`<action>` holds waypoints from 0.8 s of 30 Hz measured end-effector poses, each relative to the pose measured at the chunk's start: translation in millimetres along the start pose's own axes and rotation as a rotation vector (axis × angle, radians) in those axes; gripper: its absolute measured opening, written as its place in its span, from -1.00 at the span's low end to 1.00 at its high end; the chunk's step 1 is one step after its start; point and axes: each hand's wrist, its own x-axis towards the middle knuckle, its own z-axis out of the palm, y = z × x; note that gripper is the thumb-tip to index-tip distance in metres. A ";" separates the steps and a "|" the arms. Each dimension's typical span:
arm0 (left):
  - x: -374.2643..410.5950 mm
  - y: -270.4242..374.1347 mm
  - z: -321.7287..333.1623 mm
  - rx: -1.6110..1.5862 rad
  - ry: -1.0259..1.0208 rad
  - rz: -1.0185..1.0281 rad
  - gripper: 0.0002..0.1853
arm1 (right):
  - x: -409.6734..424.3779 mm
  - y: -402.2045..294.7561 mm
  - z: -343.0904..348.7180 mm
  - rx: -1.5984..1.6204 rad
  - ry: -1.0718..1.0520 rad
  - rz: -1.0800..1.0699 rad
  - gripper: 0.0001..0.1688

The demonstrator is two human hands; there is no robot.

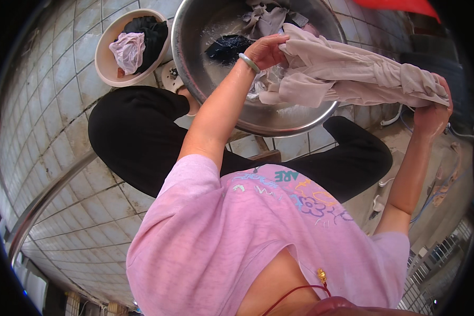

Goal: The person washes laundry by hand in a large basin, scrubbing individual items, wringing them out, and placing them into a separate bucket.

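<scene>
A beige-grey garment [363, 73] is stretched sideways between my two hands above a large round stainless-steel basin [256, 123]. My left hand [265, 51], with a pale bangle on the wrist, grips one end over the basin. At the far right, my right hand [432, 118] grasps the other end, beyond the basin's rim. Loose folds of the cloth hang down by my left hand. Below, the basin holds cloudy water, a dark wet cloth [228, 48] and a greyish cloth [266, 19]. Some whitish material under the garment is partly hidden.
A cream plastic tub [102, 59] with black cloth [154, 37] and pale pink cloth [128, 51] stands on the tiled floor [83, 213] at left. My knees flank the basin. A white hose [393, 118] and blue tubing [422, 209] lie at right. A metal rail [51, 201] curves at left.
</scene>
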 end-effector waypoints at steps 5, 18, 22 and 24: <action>10.6 36.5 -42.0 -0.146 -0.118 0.159 -0.88 | 6.4 26.8 -18.0 0.296 -0.135 0.126 -0.65; 12.4 -63.5 -87.3 0.656 0.769 -0.043 -0.54 | -8.3 99.0 54.7 0.269 -0.347 0.704 -0.70; 14.3 -61.2 -51.1 1.204 0.283 -0.173 -0.26 | -14.1 118.9 67.8 0.499 -0.371 1.092 -0.67; 20.1 -70.0 -42.3 1.209 0.049 -0.108 -0.20 | -22.2 112.6 75.2 0.554 -0.423 1.167 -0.67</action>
